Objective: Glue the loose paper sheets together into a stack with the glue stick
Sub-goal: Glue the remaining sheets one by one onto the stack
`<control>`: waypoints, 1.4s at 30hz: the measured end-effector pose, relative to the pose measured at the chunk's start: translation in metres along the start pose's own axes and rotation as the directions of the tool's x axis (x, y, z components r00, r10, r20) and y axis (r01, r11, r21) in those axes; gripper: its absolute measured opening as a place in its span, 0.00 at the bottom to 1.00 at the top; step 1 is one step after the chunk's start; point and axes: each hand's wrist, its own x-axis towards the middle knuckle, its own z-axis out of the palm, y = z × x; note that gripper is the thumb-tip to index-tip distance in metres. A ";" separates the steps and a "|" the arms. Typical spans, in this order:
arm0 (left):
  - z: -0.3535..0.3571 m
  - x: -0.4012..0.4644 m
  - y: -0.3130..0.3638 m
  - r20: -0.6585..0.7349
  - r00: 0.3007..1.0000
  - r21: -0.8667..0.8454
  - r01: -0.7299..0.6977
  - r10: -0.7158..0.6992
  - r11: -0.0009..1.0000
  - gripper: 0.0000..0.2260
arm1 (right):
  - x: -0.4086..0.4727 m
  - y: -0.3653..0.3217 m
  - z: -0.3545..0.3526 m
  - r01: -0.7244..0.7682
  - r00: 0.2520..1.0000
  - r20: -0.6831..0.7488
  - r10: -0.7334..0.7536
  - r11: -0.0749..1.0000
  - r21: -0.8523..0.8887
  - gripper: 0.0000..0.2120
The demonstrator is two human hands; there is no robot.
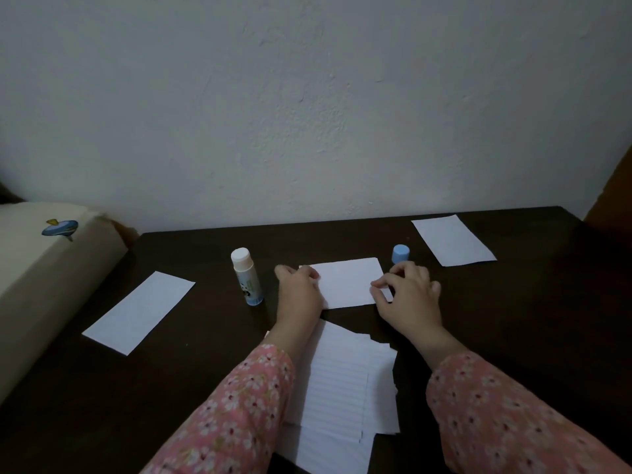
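Mid-frame on the dark bench (513,336), my left hand (299,290) and right hand (407,295), fingers curled, pin the thin, floppy white paper sheet (349,280) by its side edges.

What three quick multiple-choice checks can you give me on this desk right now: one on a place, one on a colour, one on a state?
1. Where does the glue stick stand?
A. to the left of the centre sheet
B. on the pile of lined sheets
C. beside the far-right sheet

2. What colour is the loose cap?
A. red
B. light blue
C. black

3. What state is the glue stick in?
A. lying on its side, capped
B. held in a hand
C. upright, uncapped, untouched

Answers:
1 A, it stands just beyond the left hand, left of the centre sheet.
2 B, the cap behind the right hand is light blue.
3 C, its white top shows, and both hands rest on the centre sheet's edges.
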 end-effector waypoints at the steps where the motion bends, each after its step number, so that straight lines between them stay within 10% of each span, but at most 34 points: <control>1: 0.001 -0.003 0.004 -0.012 1.000 0.044 0.011 -0.010 0.999 0.17 | 0.000 0.000 -0.001 0.000 1.000 0.007 0.000 1.000 0.004 0.09; 7: 0.016 -0.008 0.016 0.037 0.933 0.441 -0.337 0.358 0.832 0.20 | 0.011 -0.020 -0.004 0.140 0.990 0.031 -0.140 0.990 -0.022 0.16; 13: 0.024 0.006 0.010 0.421 0.879 0.481 -0.426 0.224 0.766 0.23 | 0.019 -0.040 0.005 0.272 0.842 0.497 -0.209 0.961 -0.057 0.25; 19: 0.012 0.006 0.009 0.442 0.858 0.477 -0.471 0.261 0.742 0.23 | 0.021 -0.036 0.006 0.231 0.832 0.535 -0.146 0.968 -0.096 0.26; 42: 0.015 -0.002 0.000 0.227 0.973 0.577 -0.161 0.033 0.800 0.37 | 0.016 -0.035 0.007 0.076 0.902 0.432 0.030 0.971 -0.226 0.32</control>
